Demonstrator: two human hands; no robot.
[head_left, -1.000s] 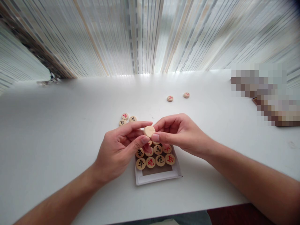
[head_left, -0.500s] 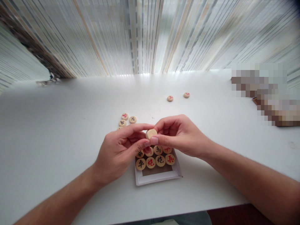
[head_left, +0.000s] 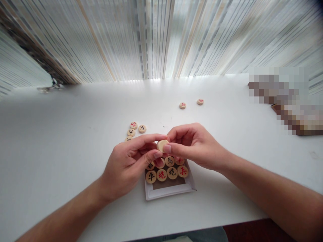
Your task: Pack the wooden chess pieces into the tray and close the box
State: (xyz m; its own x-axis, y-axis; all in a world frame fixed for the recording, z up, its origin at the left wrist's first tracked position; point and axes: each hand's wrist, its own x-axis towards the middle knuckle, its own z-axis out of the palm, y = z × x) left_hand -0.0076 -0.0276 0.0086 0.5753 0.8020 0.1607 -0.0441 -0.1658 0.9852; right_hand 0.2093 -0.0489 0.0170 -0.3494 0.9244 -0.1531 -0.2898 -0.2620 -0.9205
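Observation:
Between my two hands is a round wooden Chinese chess piece (head_left: 161, 146), its blank face turned toward me. My right hand (head_left: 194, 143) pinches it, thumb across the face. The fingers of my left hand (head_left: 133, 158) close around its left side, with the index finger along the top edge. Just below lies a shallow white box (head_left: 169, 193) with rows of chess pieces, among them a black-marked piece (head_left: 151, 176) and a red-marked piece (head_left: 183, 171) in the front row. My hands cover the back of the box.
Left of centre, several loose chess pieces lie on the white table (head_left: 63, 151), including a red one (head_left: 133, 125) and a black one (head_left: 142, 128). Two red pieces (head_left: 182, 105) sit farther back. A striped curtain (head_left: 156, 40) hangs behind; a blurred-out brown object (head_left: 297, 117) is at right.
My right thumb has shifted slightly right on the piece's face, and my left thumb has drawn a little away from it. The view has shifted very slightly.

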